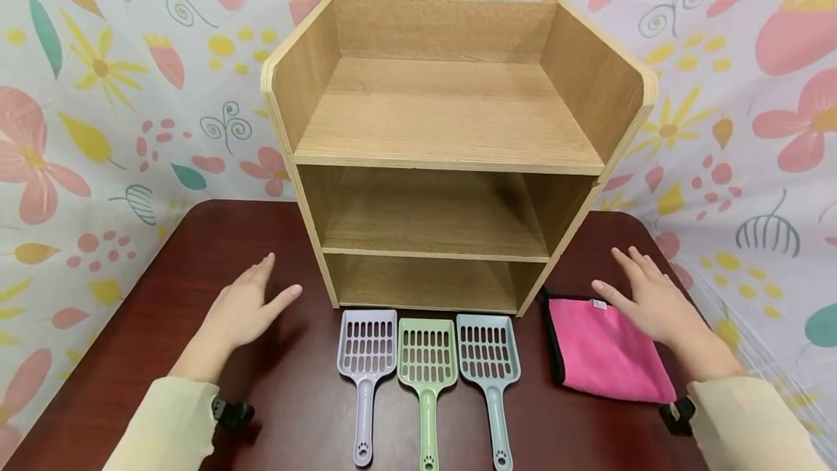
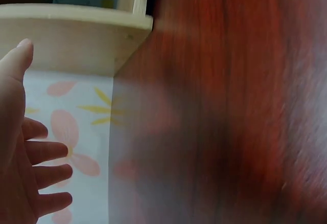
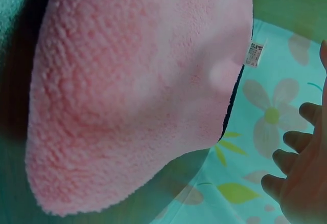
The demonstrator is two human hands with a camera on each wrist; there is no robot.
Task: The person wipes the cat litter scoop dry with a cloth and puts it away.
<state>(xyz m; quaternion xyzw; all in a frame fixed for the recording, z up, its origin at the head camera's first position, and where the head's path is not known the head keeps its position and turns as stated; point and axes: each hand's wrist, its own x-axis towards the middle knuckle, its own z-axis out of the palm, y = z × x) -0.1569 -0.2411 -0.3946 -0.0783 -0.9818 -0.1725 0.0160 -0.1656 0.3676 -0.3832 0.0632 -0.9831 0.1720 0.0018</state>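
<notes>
My left hand (image 1: pixel 242 307) hovers over the table to the left of the wooden shelf (image 1: pixel 451 115), fingers extended and thumb spread, holding nothing. On the other side, my right hand (image 1: pixel 650 300) is held above the folded pink cloth (image 1: pixel 608 351), its fingers also spread with nothing in them. In front of the shelf lie three slotted litter scoops side by side: a lilac scoop (image 1: pixel 368 344), a green scoop (image 1: pixel 428 355) and a light blue scoop (image 1: pixel 488 351), handles toward me. In the right wrist view the fluffy pink cloth (image 3: pixel 127 91) shows a dark edge and a small white tag (image 3: pixel 254 54).
The shelf has a top tray with raised sides and two compartments below. Dark red-brown wood forms the table (image 1: pixel 288 398). A white curtain (image 1: pixel 118 166) with a floral print surrounds the back and sides. A black band (image 1: pixel 232 413) sits at my left wrist.
</notes>
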